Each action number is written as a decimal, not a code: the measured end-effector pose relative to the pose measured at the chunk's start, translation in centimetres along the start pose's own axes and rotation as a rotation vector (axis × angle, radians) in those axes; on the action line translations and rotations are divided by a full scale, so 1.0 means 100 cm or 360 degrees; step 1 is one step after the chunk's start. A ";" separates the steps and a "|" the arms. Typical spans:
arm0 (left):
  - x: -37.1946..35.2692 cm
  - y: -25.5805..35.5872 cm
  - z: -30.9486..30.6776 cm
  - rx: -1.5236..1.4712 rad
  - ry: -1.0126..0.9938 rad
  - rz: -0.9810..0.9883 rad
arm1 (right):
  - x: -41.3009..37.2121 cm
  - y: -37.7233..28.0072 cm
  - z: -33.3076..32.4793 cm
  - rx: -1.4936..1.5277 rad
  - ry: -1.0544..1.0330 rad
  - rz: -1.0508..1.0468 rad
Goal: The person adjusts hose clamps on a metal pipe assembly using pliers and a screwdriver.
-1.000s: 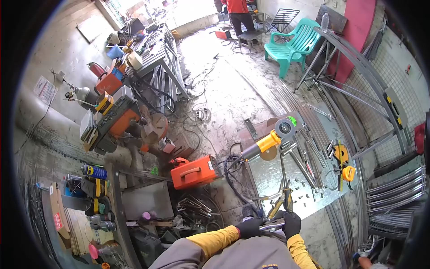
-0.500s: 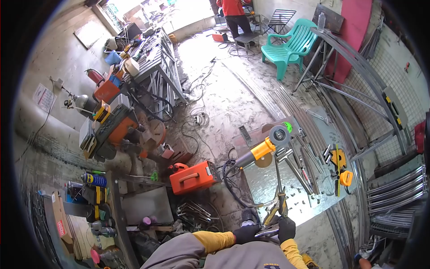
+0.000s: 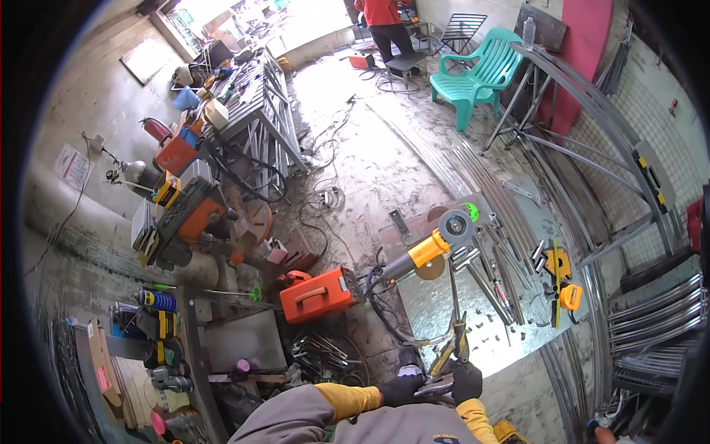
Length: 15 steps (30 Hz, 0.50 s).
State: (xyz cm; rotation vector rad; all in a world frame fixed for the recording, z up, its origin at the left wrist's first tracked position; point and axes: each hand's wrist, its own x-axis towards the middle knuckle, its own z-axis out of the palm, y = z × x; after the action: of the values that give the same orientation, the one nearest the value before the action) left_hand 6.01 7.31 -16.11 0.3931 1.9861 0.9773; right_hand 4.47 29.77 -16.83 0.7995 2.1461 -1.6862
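Observation:
My left hand (image 3: pixel 401 390), in a black glove, is closed around one end of a short metal tube (image 3: pixel 439 387) close to my body. At the tube's other end my right hand (image 3: pixel 467 382), also gloved in black, is curled shut. Just past the right glove lies a pliers-like tool with yellow-and-black handles (image 3: pixel 460 342). A yellow angle grinder (image 3: pixel 427 251) rests beyond it on a shiny metal sheet (image 3: pixel 429 311). Cut tubes (image 3: pixel 488 285) and several small dark scraps lie there too.
An orange machine (image 3: pixel 318 294) with cables stands left of the sheet. A yellow tool (image 3: pixel 569 296) lies at its right. Long bars (image 3: pixel 421 152) run along the floor. Further off are a green chair (image 3: pixel 481 74) and a person in red (image 3: pixel 386 29). Curved tubes (image 3: pixel 654 311) are stacked right.
The view has shifted slightly, so the floor items sit a little further left. Both hands stay close together at the tube, which has tilted slightly; the grinder and tools lie as before.

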 end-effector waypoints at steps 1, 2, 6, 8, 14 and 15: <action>0.001 0.002 -0.001 -0.0001 -0.0046 -0.0049 | 0.001 0.001 0.000 0.0001 0.0005 0.0001; 0.002 -0.001 0.002 -0.0001 -0.0053 -0.0046 | 0.000 0.003 0.000 -0.0021 0.0012 -0.0018; -0.001 0.002 0.000 -0.0082 -0.0024 -0.0016 | -0.005 -0.016 -0.003 -0.0078 -0.0025 -0.0035; 0.000 0.003 -0.002 -0.0116 -0.0033 -0.0045 | -0.006 -0.025 -0.001 -0.0123 0.0001 -0.0058; 0.025 -0.045 0.023 0.0000 0.0021 0.0213 | -0.003 -0.014 -0.004 -0.0306 0.0065 -0.0043; 0.023 -0.042 0.019 0.0058 0.0137 0.0282 | -0.003 -0.013 0.001 -0.0003 0.0046 -0.0168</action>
State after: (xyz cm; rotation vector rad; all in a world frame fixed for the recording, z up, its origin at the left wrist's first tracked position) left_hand 6.60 6.83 -21.21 0.5634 2.0760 1.0851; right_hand 3.98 29.37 -15.70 0.7263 2.2455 -1.7330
